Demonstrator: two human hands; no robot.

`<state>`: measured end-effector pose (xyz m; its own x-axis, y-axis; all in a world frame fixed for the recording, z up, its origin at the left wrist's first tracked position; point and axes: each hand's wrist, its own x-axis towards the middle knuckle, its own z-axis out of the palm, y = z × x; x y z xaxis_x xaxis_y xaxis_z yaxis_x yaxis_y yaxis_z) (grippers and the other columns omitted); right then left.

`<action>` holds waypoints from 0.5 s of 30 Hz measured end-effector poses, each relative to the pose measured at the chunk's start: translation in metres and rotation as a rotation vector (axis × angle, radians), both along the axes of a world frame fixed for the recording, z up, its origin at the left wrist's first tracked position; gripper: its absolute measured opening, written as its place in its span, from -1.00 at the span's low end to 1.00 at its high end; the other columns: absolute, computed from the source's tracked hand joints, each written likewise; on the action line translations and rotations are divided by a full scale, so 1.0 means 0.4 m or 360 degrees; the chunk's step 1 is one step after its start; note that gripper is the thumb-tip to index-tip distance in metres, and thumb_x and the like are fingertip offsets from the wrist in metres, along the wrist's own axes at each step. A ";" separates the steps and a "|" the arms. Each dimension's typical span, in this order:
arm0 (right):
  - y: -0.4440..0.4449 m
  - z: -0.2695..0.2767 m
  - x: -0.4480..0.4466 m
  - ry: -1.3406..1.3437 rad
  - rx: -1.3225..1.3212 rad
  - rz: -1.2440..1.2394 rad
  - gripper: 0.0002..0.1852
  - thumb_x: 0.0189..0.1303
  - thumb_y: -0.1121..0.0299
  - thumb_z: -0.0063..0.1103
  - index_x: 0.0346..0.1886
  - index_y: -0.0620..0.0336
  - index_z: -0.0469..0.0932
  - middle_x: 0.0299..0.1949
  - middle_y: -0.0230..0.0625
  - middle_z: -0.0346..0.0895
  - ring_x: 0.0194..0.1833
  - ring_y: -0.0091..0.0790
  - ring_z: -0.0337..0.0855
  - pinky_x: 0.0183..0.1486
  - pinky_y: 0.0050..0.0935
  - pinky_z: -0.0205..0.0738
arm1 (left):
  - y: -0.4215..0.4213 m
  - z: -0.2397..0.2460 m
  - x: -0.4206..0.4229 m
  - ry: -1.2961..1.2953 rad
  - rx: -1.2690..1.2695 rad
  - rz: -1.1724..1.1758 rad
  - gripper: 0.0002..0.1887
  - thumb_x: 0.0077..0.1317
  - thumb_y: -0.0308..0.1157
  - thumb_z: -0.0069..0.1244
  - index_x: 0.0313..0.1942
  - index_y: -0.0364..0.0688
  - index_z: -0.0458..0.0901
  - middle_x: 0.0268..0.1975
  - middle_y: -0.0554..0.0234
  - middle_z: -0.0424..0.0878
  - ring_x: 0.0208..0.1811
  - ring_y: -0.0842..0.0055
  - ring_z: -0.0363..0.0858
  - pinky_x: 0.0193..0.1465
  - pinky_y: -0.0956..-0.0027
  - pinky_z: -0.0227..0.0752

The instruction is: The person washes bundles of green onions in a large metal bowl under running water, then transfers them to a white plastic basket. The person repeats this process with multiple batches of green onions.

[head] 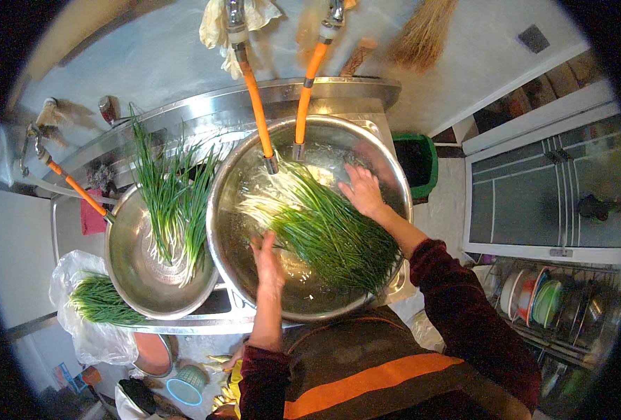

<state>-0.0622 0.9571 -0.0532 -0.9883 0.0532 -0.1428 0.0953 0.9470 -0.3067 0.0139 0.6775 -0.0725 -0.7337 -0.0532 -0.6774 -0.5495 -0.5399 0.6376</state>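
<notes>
A large bundle of Chinese chives (pixel 331 220) lies in water in a wide steel basin (pixel 394 181), pale stem ends toward the upper left and green leaves toward the lower right. My left hand (pixel 267 265) is at the basin's left side, fingers spread just below the white stems; whether it touches them I cannot tell. Across the bundle, my right hand (pixel 362 189) is spread above the water near the right side, holding nothing. Two orange-hosed faucets, the left hose (pixel 258 113) and the right hose (pixel 304 110), reach down over the basin.
A smaller steel basin (pixel 126 262) at left holds more chives (pixel 171 210). Another bunch (pixel 100 299) lies on a clear plastic bag (pixel 100 346). A third orange hose (pixel 76 188) hangs over that basin. A green bin (pixel 430 165) and a dish rack (pixel 557 336) stand at right.
</notes>
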 end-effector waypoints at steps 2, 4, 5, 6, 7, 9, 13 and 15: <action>-0.016 -0.011 0.068 0.0014 -0.0106 -0.0118 -0.28 0.25 -0.07 0.07 0.34 0.21 0.25 0.21 0.08 0.34 0.25 0.04 0.30 0.25 0.08 0.17 | 0.032 -0.012 0.055 -0.0159 0.0182 -0.0153 0.00 0.14 -0.08 0.22 0.45 -0.11 -0.08 0.43 0.08 0.11 0.35 0.24 0.22 0.35 0.05 0.08; -0.089 -0.034 0.119 -0.0281 -0.0646 -0.0304 -0.18 0.26 -0.12 0.04 0.39 0.32 0.16 0.37 0.21 0.13 0.38 0.16 0.13 0.44 0.01 -0.06 | 0.098 -0.035 0.076 -0.0500 0.0251 -0.0199 -0.14 0.15 -0.11 0.21 0.38 -0.14 0.13 0.33 0.09 0.28 0.29 0.26 0.30 0.27 0.11 0.23; -0.120 -0.041 0.158 -0.0323 -0.0972 -0.0285 -0.18 0.27 -0.11 0.01 0.38 0.39 0.14 0.36 0.23 0.14 0.39 0.15 0.13 0.44 -0.07 -0.04 | 0.136 -0.043 0.084 -0.0464 0.0327 -0.0108 -0.27 0.19 -0.13 0.19 0.31 -0.15 0.28 0.26 0.11 0.39 0.25 0.28 0.36 0.23 0.14 0.30; -0.163 -0.054 0.181 -0.0180 -0.1059 -0.0147 -0.20 0.28 -0.08 0.01 0.38 0.37 0.15 0.34 0.24 0.18 0.37 0.17 0.17 0.43 -0.06 -0.01 | 0.157 -0.051 0.080 -0.0381 0.0511 -0.0095 -0.31 0.20 -0.14 0.18 0.29 -0.15 0.31 0.25 0.12 0.41 0.25 0.28 0.36 0.25 0.13 0.28; -0.184 -0.061 0.193 -0.0060 -0.1159 0.0082 -0.23 0.29 -0.05 0.02 0.38 0.35 0.16 0.31 0.24 0.22 0.35 0.19 0.21 0.41 -0.06 0.03 | 0.170 -0.055 0.080 -0.0326 0.0679 -0.0096 -0.36 0.22 -0.15 0.16 0.26 -0.14 0.35 0.23 0.13 0.43 0.26 0.29 0.35 0.26 0.11 0.27; -0.188 -0.071 0.195 -0.0227 -0.0844 0.0100 -0.23 0.33 -0.04 -0.01 0.39 0.39 0.11 0.32 0.26 0.21 0.36 0.18 0.18 0.43 -0.04 -0.02 | 0.170 -0.052 0.086 -0.0332 0.0728 -0.0040 -0.41 0.27 -0.18 0.13 0.25 -0.14 0.35 0.24 0.17 0.42 0.25 0.32 0.35 0.33 0.07 0.17; -0.076 -0.068 0.146 -0.0117 -0.0214 0.0180 -0.37 0.29 0.18 0.07 0.36 0.27 0.20 0.26 0.19 0.31 0.28 0.16 0.32 0.34 -0.05 0.15 | 0.129 -0.024 0.115 -0.0285 0.0335 -0.0093 -0.39 0.22 -0.21 0.20 0.23 -0.14 0.34 0.22 0.23 0.44 0.24 0.33 0.36 0.30 0.08 0.22; -0.029 -0.065 0.113 -0.0345 -0.0459 -0.0188 -0.39 0.14 0.36 0.14 0.30 0.27 0.26 0.12 0.18 0.44 0.17 0.16 0.43 0.23 -0.02 0.30 | 0.114 -0.010 0.128 -0.0278 0.0330 -0.0120 -0.37 0.18 -0.18 0.24 0.20 -0.13 0.36 0.14 0.28 0.51 0.15 0.32 0.47 0.23 0.14 0.33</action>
<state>-0.0170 0.9455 -0.0793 -0.9230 0.0925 -0.3736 0.2908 0.8033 -0.5197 0.0652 0.7232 -0.0767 -0.6014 0.1500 -0.7848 -0.6851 -0.6021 0.4099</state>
